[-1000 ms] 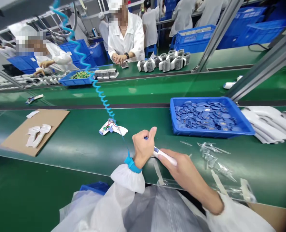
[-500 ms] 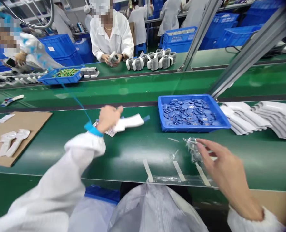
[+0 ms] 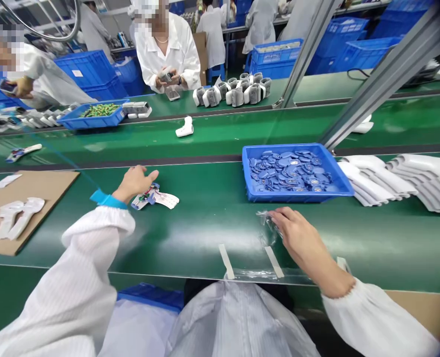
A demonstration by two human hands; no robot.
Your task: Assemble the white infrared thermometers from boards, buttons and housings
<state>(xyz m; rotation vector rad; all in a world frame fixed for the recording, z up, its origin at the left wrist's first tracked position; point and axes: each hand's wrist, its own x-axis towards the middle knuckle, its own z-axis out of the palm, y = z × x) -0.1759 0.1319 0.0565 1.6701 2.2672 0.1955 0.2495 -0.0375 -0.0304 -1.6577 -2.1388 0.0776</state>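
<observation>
My left hand (image 3: 136,180) is over a white half-shell (image 3: 166,199) that lies on the green worktop with a small circuit board and wires showing at its left end. Its thumb stands apart from the fingers, and nothing shows in its grasp. On the right, my right hand (image 3: 296,233) pinches thin clear plastic pieces (image 3: 268,221) low over the worktop. The fingertips partly cover them, so their exact shape cannot be made out. Strips of tape (image 3: 274,262) lie at the front edge beside this hand.
A blue tray (image 3: 301,197) of blue parts stands beyond my right hand, with stacked white shells (image 3: 424,181) to its right. Cardboard (image 3: 61,186) with white parts lies left. Across the green belt (image 3: 220,136), carrying a white piece (image 3: 185,127), a co-worker (image 3: 169,49) handles a grey-and-white part.
My left hand has moved left, off a blurred white piece. The half-shell with circuitry now shows plainly on the worktop. My right hand has shifted left with clear plastic. A white piece appears on the belt.
</observation>
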